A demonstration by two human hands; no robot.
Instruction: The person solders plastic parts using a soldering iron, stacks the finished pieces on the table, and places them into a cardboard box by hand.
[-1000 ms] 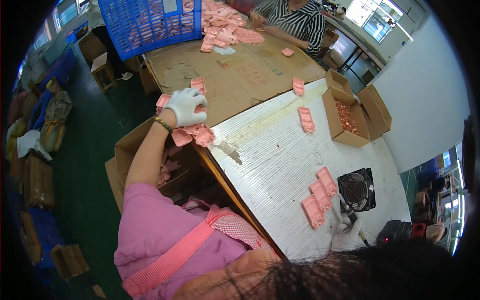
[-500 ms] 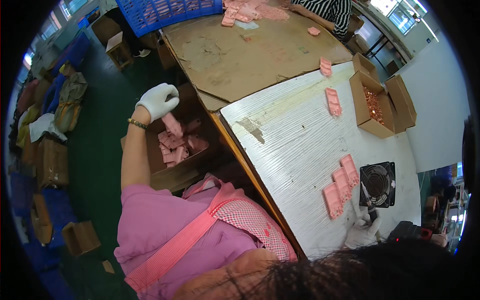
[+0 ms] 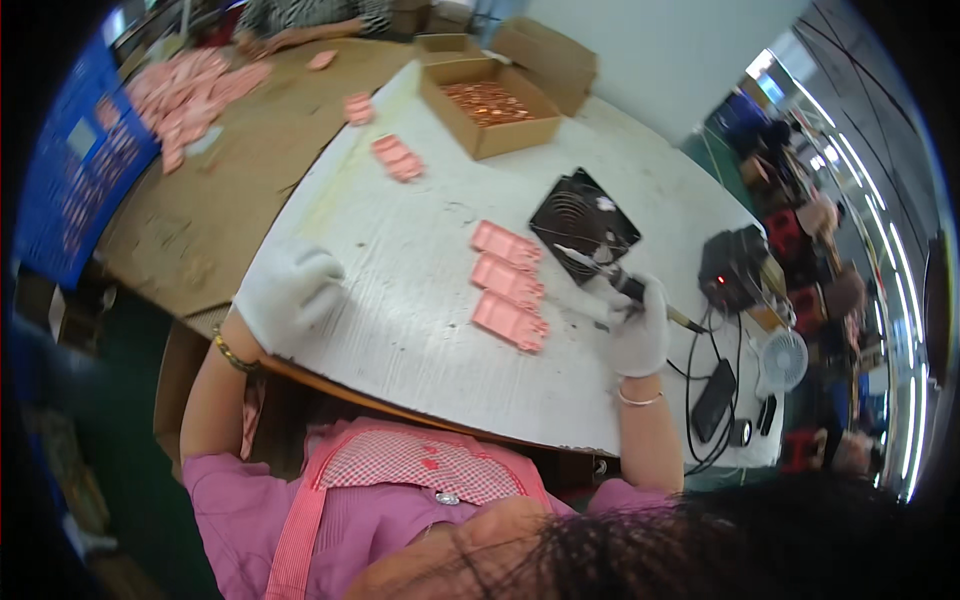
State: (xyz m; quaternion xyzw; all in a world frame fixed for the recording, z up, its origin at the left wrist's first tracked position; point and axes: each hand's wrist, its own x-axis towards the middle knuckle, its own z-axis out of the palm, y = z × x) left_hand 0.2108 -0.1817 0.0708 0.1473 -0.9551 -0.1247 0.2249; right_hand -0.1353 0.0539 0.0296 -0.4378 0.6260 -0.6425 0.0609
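My right hand, in a white glove, grips the black handle of a soldering iron. Its metal end points over a square black fan on the white tabletop. To the left of that hand lie three pink moulded plastic pieces in a stepped row: the far one, the middle one and the near one. My left hand, also gloved and slightly blurred, is over the table's left edge. Its fingers curl loosely, and nothing shows in them.
An open carton of small copper-coloured parts stands at the back. More pink pieces lie toward a co-worker's striped sleeve, near a pink heap and a blue crate. A black unit, cables and a small white fan are at right.
My left hand has come from above the carton of pink pieces beside the table to over the tabletop. The view has swung right. My right hand still holds the soldering iron.
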